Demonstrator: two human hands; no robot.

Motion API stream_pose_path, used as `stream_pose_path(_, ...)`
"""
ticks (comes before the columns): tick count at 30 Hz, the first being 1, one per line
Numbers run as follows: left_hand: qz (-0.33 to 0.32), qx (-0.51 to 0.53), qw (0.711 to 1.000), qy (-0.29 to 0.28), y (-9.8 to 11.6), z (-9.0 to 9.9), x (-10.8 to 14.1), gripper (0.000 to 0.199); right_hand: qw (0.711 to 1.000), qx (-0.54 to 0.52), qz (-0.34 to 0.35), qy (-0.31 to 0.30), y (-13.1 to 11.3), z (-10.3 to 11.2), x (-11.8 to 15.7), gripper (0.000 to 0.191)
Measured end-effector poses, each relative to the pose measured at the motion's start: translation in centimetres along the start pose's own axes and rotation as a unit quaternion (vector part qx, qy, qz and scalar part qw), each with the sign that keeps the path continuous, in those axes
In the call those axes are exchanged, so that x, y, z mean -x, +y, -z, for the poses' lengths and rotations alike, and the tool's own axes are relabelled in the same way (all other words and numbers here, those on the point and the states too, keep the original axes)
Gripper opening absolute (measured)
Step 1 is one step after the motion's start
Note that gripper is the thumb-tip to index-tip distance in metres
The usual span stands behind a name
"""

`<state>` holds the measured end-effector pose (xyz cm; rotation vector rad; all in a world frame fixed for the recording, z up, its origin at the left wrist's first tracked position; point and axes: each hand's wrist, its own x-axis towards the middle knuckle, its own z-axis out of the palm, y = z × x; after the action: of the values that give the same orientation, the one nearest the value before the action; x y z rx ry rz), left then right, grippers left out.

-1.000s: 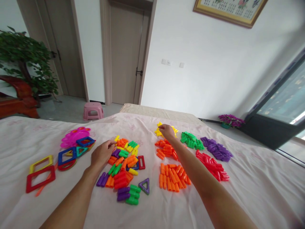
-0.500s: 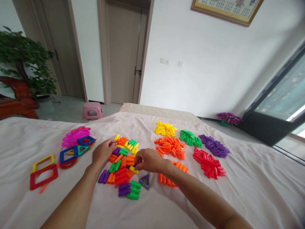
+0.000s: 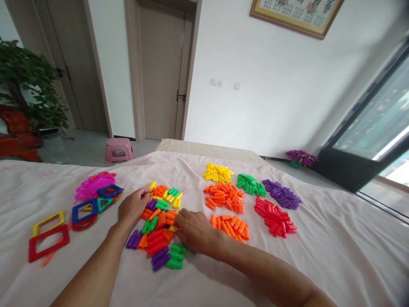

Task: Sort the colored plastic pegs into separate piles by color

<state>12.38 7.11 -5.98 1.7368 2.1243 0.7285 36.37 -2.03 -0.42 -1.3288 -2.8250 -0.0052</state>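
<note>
A mixed pile of small plastic building pieces, like joined tubes, lies between my hands: red pieces (image 3: 155,243), green pieces (image 3: 175,256), purple pieces (image 3: 160,259) and others. My left hand (image 3: 134,205) is closed at the pile's left edge, its fingertips beside a yellow piece (image 3: 152,185); what they hold, if anything, is hidden. My right hand (image 3: 194,230) is curled shut over the pile's right side, its fingers against a yellow piece (image 3: 174,229). Whatever is inside its grip cannot be seen. The hand mostly covers a purple triangle frame.
Right of the pile lie sorted heaps: yellow (image 3: 218,173), green (image 3: 250,184), purple (image 3: 281,194), red (image 3: 275,216) and two orange heaps (image 3: 224,197). On the left are magnetic frames, including a red square (image 3: 65,235), and a pink plate (image 3: 92,186). A cloth (image 3: 255,273) covers the surface.
My right hand has come lower and nearer over the pile's right side, now hiding most of the purple triangle. My left hand stays by the pile's edge. The view has shifted slightly.
</note>
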Motion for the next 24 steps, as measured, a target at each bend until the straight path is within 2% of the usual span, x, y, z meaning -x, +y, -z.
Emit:
stream_pose_path(5,-0.007,-0.002,1.0,0.005,-0.1,-0.1,-0.1,0.039,0.996,-0.074,-0.055,0.012,1.0,0.3,0.7,0.02)
stream_pose_path(8,-0.006,-0.004,1.0,0.001,-0.2,-0.1,-0.2,0.04,0.982,-0.15,-0.098,0.057,3.1,0.7,0.6,0.016)
stream_pose_path(12,-0.004,-0.009,1.0,-0.001,-0.2,-0.1,-0.1,0.041,0.961,-0.188,-0.139,0.151,8.9,1.3,-0.7,0.018)
stream_pose_path(15,-0.003,-0.005,1.0,-0.003,-0.1,-0.1,-0.1,0.04,0.943,-0.143,-0.233,0.189,14.4,1.9,-2.1,0.021)
stream_pose_path(19,0.004,-0.004,1.0,-0.005,-0.1,0.0,-0.1,0.04,0.92,-0.089,-0.35,0.153,20.1,2.2,-3.5,0.022)
stream_pose_path(24,0.005,0.001,1.0,0.0,0.0,0.0,-0.1,0.038,0.91,-0.077,-0.388,0.122,22.8,1.2,-4.6,0.024)
